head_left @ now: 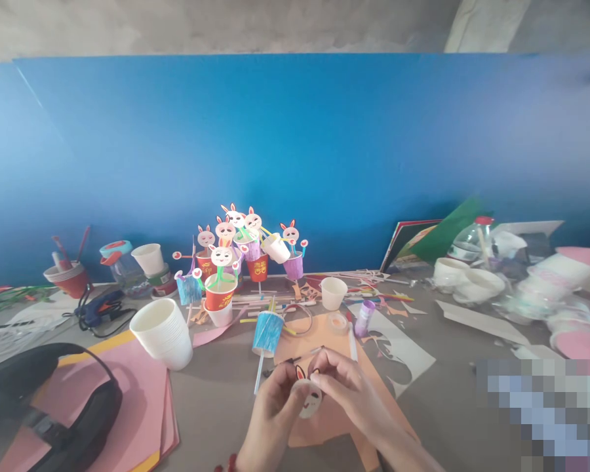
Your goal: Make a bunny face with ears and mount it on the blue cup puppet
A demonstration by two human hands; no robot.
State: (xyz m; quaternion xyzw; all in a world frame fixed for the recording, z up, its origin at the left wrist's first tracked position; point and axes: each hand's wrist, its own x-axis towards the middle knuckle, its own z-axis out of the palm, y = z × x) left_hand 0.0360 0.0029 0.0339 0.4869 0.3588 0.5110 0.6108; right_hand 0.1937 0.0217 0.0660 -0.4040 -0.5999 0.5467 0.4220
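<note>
Low in the middle of the view, my left hand and my right hand both pinch a small paper rabbit face with pink-lined ears. Their fingers are closed on it from either side, above an orange paper sheet. Just beyond the hands stands a blue-wrapped cup on a white stick. Farther back is a cluster of finished rabbit cup figures in red, purple and blue cups.
A stack of white paper cups stands left of the hands, over pink paper sheets. A black bag fills the lower left. A glue gun, a small white cup, a purple glue stick and white bowls lie around.
</note>
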